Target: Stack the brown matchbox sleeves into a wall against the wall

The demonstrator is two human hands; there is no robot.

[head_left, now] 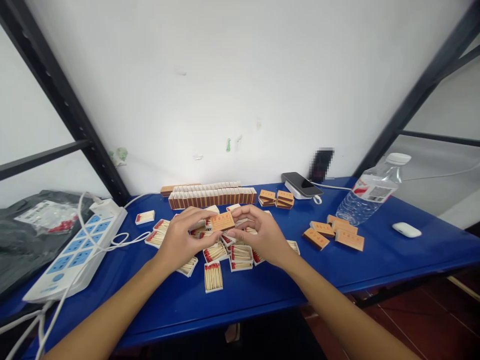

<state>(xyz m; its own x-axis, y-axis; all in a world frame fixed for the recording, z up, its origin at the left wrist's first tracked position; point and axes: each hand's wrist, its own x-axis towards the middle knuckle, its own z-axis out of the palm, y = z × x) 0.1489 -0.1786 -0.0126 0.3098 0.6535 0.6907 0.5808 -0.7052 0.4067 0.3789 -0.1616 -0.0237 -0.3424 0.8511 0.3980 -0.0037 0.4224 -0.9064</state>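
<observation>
Between my two hands is an orange matchbox (222, 221) with red print, its label facing up. My left hand (187, 232) grips its left end with thumb and fingers, and my right hand (260, 232) pinches its right end. Below and around the hands lie several white trays of red-tipped matches, among them one tray (213, 277) nearest the table's front edge and another stacked tray (241, 254). Some trays are partly hidden by my hands. Behind them stands a long row of matchboxes (213, 198) on edge.
Small matchbox stacks (267, 196) sit at the back, near a phone (302, 183) on a white stand. Loose matchboxes (348, 239), a water bottle (369, 192) and a white case (407, 229) lie right. A power strip (78, 250) with cables is on the left of the blue table (270, 295).
</observation>
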